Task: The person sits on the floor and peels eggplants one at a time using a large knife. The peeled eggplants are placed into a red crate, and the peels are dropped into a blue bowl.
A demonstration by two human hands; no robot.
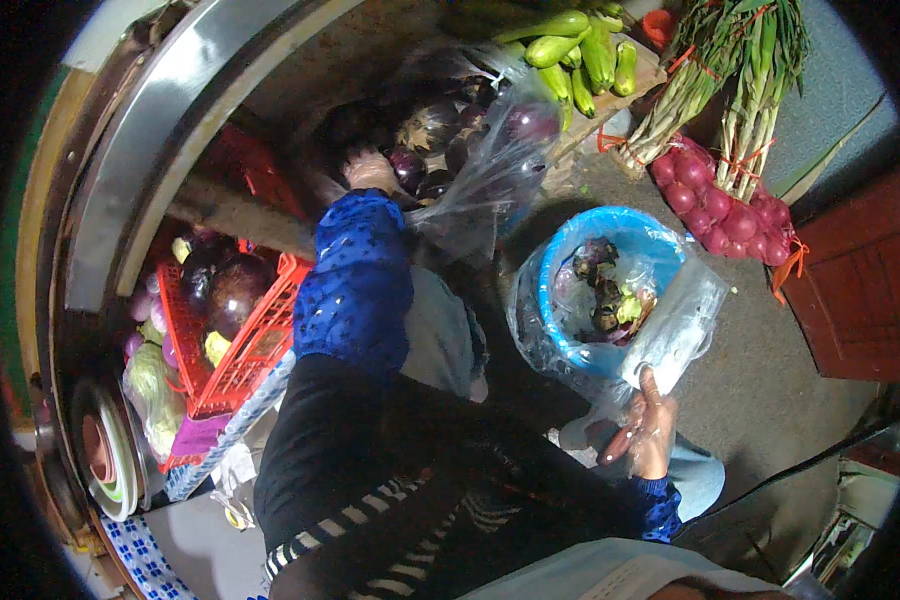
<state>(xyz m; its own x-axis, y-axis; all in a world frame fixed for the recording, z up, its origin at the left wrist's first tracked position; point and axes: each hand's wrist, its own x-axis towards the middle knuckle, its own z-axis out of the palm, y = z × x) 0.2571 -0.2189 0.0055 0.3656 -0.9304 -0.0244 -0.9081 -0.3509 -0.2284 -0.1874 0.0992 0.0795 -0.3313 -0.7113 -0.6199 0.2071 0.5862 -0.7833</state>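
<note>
My left hand (371, 169), in a clear plastic glove, reaches down among dark round eggplants (429, 124) in an open clear plastic bag (487, 161). Shadow hides what its fingers touch. A glossy purple eggplant (407, 166) lies right beside it. My right hand (651, 431), also gloved, grips a broad cleaver (679, 326) whose brown handle juts out below the palm. The blade lies over the near right rim of a blue bin (547, 289) lined with clear plastic. Dark eggplant caps and pale green scraps (616, 304) are inside the bin.
To the left, a red plastic basket (229, 375) holds large eggplants (236, 296). A wrapped green vegetable (154, 397) and stacked bowls (109, 465) stand beside it. Green squash (577, 49), bundled scallions (754, 112) and netted red onions (720, 210) lie beyond the bin.
</note>
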